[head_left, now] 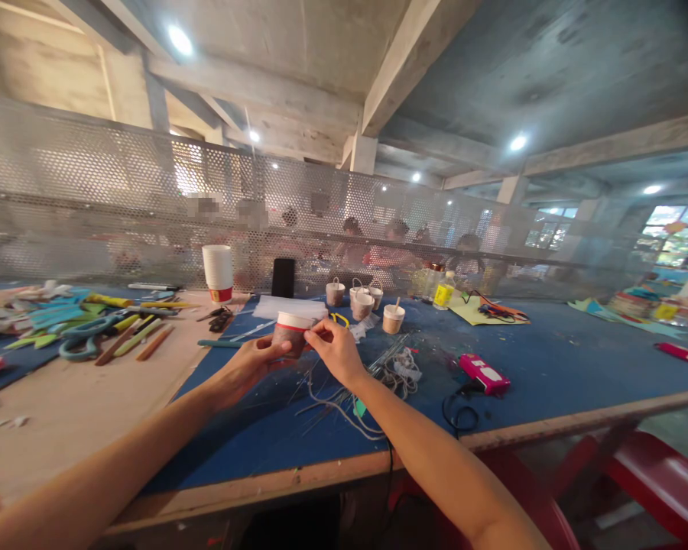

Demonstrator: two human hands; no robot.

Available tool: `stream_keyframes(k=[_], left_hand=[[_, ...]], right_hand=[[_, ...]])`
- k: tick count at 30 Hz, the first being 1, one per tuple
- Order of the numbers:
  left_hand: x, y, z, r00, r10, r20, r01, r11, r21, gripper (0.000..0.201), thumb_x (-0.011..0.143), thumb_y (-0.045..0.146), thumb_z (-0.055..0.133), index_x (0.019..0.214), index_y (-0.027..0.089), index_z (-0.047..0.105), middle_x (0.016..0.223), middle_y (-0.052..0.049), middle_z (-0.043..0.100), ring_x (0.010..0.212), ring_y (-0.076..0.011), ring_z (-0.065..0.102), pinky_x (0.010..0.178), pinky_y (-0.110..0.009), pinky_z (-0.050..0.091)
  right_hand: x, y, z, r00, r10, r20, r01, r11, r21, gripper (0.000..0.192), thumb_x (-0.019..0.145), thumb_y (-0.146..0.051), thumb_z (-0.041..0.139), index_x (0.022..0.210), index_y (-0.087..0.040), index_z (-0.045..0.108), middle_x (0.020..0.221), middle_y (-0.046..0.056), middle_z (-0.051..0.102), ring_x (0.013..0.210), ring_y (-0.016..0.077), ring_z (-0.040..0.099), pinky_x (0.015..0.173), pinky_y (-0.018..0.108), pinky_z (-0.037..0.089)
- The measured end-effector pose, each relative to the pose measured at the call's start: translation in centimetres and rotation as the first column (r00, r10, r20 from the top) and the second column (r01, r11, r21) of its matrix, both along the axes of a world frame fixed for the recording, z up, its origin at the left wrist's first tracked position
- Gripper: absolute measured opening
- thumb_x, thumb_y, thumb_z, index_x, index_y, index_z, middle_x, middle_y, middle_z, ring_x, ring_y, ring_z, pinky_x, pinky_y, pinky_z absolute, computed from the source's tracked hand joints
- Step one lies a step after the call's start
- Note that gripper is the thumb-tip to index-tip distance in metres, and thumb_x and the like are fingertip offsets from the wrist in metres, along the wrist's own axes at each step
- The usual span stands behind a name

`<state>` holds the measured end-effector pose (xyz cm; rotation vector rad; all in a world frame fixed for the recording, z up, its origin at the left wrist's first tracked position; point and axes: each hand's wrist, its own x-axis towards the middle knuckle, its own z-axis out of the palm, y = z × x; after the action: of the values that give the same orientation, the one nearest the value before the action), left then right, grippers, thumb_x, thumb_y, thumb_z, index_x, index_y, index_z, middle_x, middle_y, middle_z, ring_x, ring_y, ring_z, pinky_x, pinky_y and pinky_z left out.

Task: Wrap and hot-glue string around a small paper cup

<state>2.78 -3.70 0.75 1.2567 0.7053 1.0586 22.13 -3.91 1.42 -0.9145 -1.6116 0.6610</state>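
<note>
Before us on the bench [550, 367], our left hand [251, 365] and right hand [335, 350] meet around a paper cup [290, 332], with a tangle of cord [344, 405] lying just beneath and to the right of them. Behind the cup we see a phone [283, 276] standing upright, a stack of paper cups [218, 273] to its left, and a cluster of small handled cups [360, 296] to its right. Scissors [83, 336] lie far left, a glue gun [485, 374] lies right of the cord, and a mesh screen [92, 198] stands behind the bench.
</note>
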Motion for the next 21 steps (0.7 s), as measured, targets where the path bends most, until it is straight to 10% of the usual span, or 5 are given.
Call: stream_keyframes(k=[21], left_hand=[[-0.7,1.1,-0.7,0.987,0.015,0.162,-0.002,0.997,-0.08,0.034,0.085,0.025,0.076,0.118,0.017,0.072,0.118,-0.013,0.076,0.098,-0.0237,0.075,0.092,-0.035,0.058]], right_hand=[[-0.5,0.1,-1.2,0.983,0.149,0.103,-0.148,0.989,-0.02,0.018,0.09,-0.036,0.066,0.101,-0.022,0.063,0.078,-0.001,0.071,0.065,0.0155,0.07,0.069,0.027,0.055]])
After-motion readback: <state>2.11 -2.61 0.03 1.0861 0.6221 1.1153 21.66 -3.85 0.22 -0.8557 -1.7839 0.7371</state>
